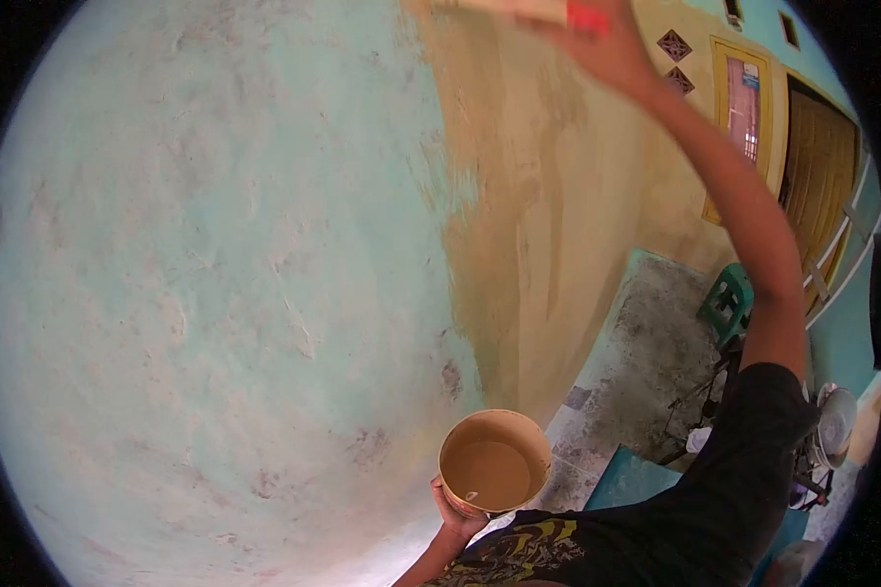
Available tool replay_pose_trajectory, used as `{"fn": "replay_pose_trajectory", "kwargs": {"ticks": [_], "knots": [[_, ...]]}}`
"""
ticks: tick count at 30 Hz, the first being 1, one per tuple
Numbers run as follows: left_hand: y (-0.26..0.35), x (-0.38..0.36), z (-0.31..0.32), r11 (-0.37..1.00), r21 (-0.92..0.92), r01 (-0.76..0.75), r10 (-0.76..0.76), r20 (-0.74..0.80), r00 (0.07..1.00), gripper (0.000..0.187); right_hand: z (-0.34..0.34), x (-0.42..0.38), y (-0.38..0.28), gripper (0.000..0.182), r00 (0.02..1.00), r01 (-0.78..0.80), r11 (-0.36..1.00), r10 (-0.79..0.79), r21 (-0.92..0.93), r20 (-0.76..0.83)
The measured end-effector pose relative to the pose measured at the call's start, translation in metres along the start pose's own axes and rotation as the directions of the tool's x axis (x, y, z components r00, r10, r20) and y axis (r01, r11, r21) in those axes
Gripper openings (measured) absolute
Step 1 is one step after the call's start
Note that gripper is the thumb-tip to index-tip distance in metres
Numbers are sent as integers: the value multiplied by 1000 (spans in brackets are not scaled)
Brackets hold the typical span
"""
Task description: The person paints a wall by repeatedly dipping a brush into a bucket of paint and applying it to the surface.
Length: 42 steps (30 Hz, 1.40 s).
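Note:
My left hand (457, 511) is wrapped round the lower side of a round bucket (543, 460) at the bottom centre; tan paint (499, 472) lies inside it. My right hand (602, 44) is raised at the top, blurred, closed on a brush handle (585, 18) with a red part. The brush's far end is blurred near the top edge of the view. Before me stands a wall, pale green and stained on the left (245, 245), with tan paint (504, 225) on its right part, ending in a ragged streaky edge.
At the right are a yellow-framed window (742, 108), a wooden door (814, 166) and a green plastic chair (726, 305) on the grey floor (646, 333). A blue-green surface (631, 479) and a stack of pale containers (834, 426) are beside my body.

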<state>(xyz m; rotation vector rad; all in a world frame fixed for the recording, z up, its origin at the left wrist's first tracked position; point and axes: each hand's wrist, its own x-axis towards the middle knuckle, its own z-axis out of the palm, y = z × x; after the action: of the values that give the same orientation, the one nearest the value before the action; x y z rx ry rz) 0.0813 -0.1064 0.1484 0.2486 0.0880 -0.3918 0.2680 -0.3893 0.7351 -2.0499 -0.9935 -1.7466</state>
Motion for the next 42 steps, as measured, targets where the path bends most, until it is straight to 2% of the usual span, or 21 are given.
{"fn": "replay_pose_trajectory", "kwargs": {"ticks": [1,2,3,5,7,10,12,14,17,18,21,22,24,26,29,31,32,35,37,39,42], "knots": [[-1,1,-2,1000,-6,13,-12,13,1000,74,6,-22,-6,19,998,54,998,-55,34,37],[0,2,-2,1000,-12,23,-22,25,999,74,8,-51,-24,19,977,199,954,-210,226,25],[1,1,4,999,-17,30,-30,38,999,73,9,-75,-27,21,966,196,937,-236,289,109],[2,-6,28,999,-28,45,-43,64,997,73,-2,-96,-30,23,909,109,902,-261,418,326],[0,-9,45,998,-26,55,-52,94,994,72,-18,-94,-34,23,772,-83,859,-265,506,578],[-2,-15,40,999,2,46,-46,47,998,71,-15,-50,1,26,771,-33,903,-250,429,585],[-4,-4,17,1000,18,-2,3,-64,998,72,1,-9,33,28,881,-215,799,-90,562,465],[-3,3,-7,1000,1,-2,2,-66,998,72,-23,41,15,13,911,-80,933,-75,351,406],[-2,-1,21,1000,-5,4,-4,-27,1000,72,-33,84,19,12,994,-109,949,101,296,42],[-2,-2,24,1000,-17,4,-4,-23,1000,72,-33,95,26,11,997,-16,937,43,349,-71],[-2,1,22,1000,-16,11,-12,-25,1000,73,-24,101,28,10,954,76,891,66,448,-291],[-2,3,20,1000,-11,15,-15,-28,999,74,-17,93,34,12,953,150,931,-47,333,-298],[-3,4,13,1000,-6,21,-21,-38,999,75,25,35,47,21,966,129,982,-93,140,-240],[-2,3,8,996,-65,53,-51,29,998,75,26,-18,14,22,978,198,975,-191,97,-79],[6,-1,22,987,-125,98,-79,149,986,76,10,-101,-38,18,924,246,923,-315,295,216],[6,-9,45,998,-19,60,-58,96,994,77,5,-124,-53,18,843,102,878,-325,467,428],[5,-4,30,999,11,38,-38,-17,999,77,3,-130,-56,18,784,14,847,-339,531,520],[3,-5,32,999,13,47,-47,18,999,77,-8,-91,-39,18,779,35,860,-342,508,526],[3,3,30,999,-6,42,-42,-22,999,74,-3,-53,-9,22,891,143,891,-306,432,336],[2,8,22,1000,-18,17,-18,-55,998,73,-12,-26,16,21,982,57,988,-82,143,171],[5,6,18,1000,-17,14,-14,-26,1000,73,-14,-13,-23,16,997,77,982,-76,172,-16]]}}
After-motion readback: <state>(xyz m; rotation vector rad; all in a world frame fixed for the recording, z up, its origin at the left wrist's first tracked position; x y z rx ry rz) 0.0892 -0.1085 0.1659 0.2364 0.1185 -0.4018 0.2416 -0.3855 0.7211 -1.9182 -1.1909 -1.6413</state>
